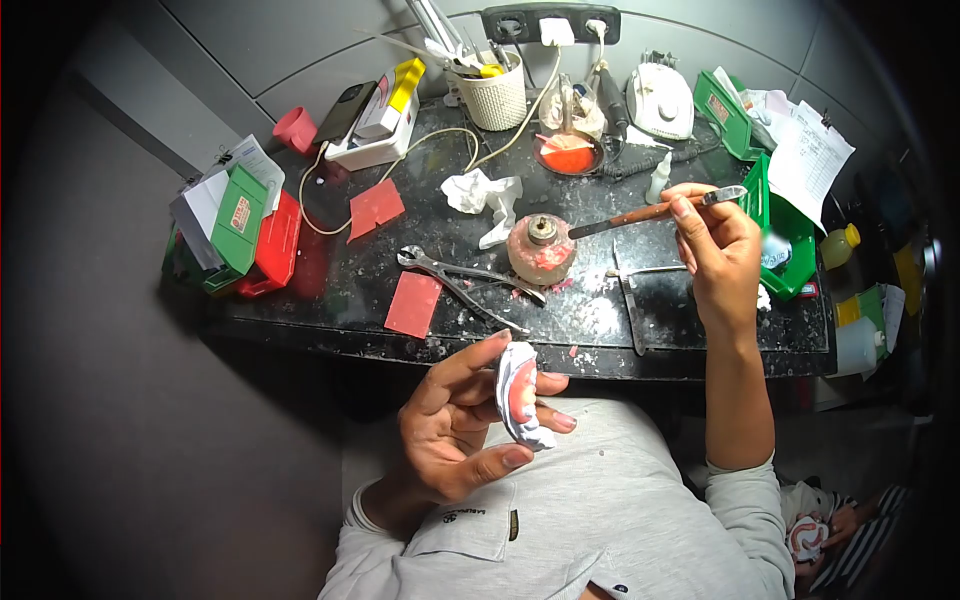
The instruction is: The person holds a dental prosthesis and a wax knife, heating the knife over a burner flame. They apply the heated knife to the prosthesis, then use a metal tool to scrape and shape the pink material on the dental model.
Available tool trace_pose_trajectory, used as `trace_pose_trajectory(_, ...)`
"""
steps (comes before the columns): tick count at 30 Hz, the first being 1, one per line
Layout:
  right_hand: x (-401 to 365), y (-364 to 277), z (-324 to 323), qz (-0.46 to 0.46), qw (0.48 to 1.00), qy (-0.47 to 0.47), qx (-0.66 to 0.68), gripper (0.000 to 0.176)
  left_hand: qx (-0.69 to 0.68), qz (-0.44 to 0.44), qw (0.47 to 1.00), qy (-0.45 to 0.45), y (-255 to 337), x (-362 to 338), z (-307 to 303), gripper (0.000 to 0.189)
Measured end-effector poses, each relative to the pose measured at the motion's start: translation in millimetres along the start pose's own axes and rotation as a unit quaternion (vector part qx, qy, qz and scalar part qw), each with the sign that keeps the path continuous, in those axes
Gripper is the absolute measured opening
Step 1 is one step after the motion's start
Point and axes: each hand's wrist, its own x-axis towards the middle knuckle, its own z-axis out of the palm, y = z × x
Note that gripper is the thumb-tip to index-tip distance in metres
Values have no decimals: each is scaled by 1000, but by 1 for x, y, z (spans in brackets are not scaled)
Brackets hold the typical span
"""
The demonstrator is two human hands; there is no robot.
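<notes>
Between the fingers and thumb of my left hand (455,425) is a white dental cast (508,385) with pink wax and pale teeth, held upright in front of my shirt. My right hand (718,250) grips a wax knife (640,214) by its brown handle. The knife's dark blade points left, its tip at the upper right side of the spirit burner (541,248). No flame can be made out on the burner. Pliers (455,275) lie open just left of it, beside a pink wax sheet (413,304).
Two crossed metal tools (629,300) lie right of the burner. Crumpled tissue (484,200), a red wax dish (568,155) and a tool pot (490,98) stand behind. Green bins (790,250) are at the right. Another person's hand (842,524) shows at lower right.
</notes>
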Motion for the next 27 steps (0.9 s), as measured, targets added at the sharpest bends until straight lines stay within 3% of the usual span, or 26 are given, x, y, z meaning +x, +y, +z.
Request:
trace_pose_trajectory(22,-1,1,0,5,1000,2,-6,15,19,5,1000,22,-5,0,-4,90)
trace_pose_trajectory(25,-1,0,0,4,1000,1,-2,16,-2,17,999,-49,-5,0,-8,83)
trace_pose_trajectory(27,-1,0,-1,5,1000,-1,-1,16,27,-2,999,31,-5,-1,-1,90)
